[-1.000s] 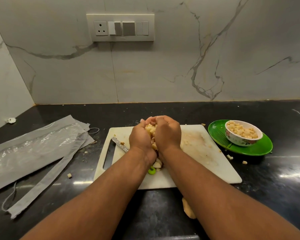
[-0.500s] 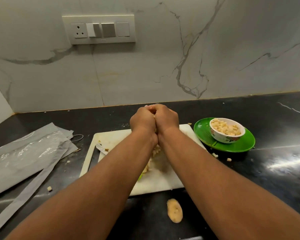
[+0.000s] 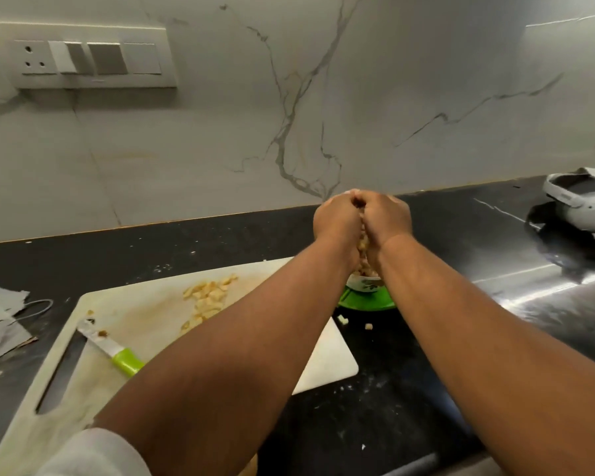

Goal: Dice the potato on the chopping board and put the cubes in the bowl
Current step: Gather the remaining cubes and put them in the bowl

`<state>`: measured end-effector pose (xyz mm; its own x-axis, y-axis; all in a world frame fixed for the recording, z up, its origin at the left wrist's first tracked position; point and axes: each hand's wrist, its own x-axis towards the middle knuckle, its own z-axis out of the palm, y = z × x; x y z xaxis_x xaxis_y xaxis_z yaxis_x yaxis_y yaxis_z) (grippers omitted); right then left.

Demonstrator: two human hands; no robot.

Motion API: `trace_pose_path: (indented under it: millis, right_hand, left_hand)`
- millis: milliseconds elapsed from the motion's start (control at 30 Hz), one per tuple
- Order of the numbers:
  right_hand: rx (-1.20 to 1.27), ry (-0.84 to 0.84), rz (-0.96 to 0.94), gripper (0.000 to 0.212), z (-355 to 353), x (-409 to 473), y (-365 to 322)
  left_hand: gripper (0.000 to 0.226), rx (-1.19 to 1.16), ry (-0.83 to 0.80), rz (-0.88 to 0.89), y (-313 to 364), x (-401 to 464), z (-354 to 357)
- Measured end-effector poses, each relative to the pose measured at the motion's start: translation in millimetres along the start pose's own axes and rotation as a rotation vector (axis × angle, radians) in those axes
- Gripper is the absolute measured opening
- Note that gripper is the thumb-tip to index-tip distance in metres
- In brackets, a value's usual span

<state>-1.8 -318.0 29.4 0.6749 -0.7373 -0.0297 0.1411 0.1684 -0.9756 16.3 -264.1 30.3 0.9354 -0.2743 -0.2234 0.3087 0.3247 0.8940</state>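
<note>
- The left hand (image 3: 337,218) and right hand (image 3: 387,218) are pressed side by side with fingers curled inward, cupping a load of pale yellow potato cubes (image 3: 362,247) that shows in the gap between the palms.
- The cupped hands sit directly above the small white ceramic bowl with a dark leaf print (image 3: 364,285); only a strip of its side shows between the wrists.
- The bowl stands on a bright green round plate (image 3: 361,301), at 3 o'clock just off the board's far right corner.
- A loose heap of small, irregular, moist-looking yellow potato pieces (image 3: 208,297) lies on the white rectangular plastic chopping board (image 3: 141,314), toward its far middle, beside the left forearm.
- A small knife with a steel blade and lime-green handle (image 3: 109,348) lies flat at 9 o'clock on the board, next to the slot handle, with bits stuck to the blade.
- Two stray cubes (image 3: 342,320) lie on the black stone counter (image 3: 375,407) at 6 o'clock from the plate.
- A white headset-like device (image 3: 581,207) rests at the counter's far right.
</note>
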Motion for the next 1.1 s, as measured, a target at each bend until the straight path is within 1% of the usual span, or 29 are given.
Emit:
trace_pose_path:
  millis: [67, 200, 333, 400, 533, 633, 800, 900, 1033, 1100]
  right_hand:
    - [0.012, 0.021, -0.005, 0.010, -7, 3, 8]
    - [0.000, 0.023, 0.043, 0.015, -14, 7, 15]
    - [-0.074, 0.045, -0.003, 0.013, -15, 4, 10]
    - [-0.168, 0.047, -0.034, 0.014, -16, 3, 6]
    - [-0.471, -0.006, -0.158, 0.022, -21, 2, 5]
    - [-0.578, -0.044, -0.243, 0.027, -21, -1, 9]
    - [-0.678, -0.122, -0.233, 0.025, -24, -3, 13]
    - [-0.723, -0.139, -0.280, 0.026, -30, -5, 12]
    - [-0.649, -0.149, -0.300, 0.029, -39, -3, 11]
    - [-0.622, -0.180, -0.306, 0.030, -42, -3, 10]
  left_hand:
    - [0.018, 0.064, -0.040, 0.018, -6, 2, -1]
    - [0.020, 0.195, -0.043, 0.058, -16, 9, 3]
    - [0.023, 0.268, -0.030, 0.130, -18, 8, 1]
    - [0.025, 0.257, -0.027, 0.155, -18, 7, 1]
    - [0.035, 0.253, -0.032, 0.219, -17, 8, -1]
    - [0.039, 0.217, -0.049, 0.227, -16, 8, -4]
    - [0.047, 0.152, -0.080, 0.204, -13, 8, -5]
    - [0.053, 0.136, -0.114, 0.192, -11, 4, -7]
    - [0.058, 0.123, -0.149, 0.211, -9, 5, -12]
    - [0.063, 0.136, -0.163, 0.193, -8, 7, -15]
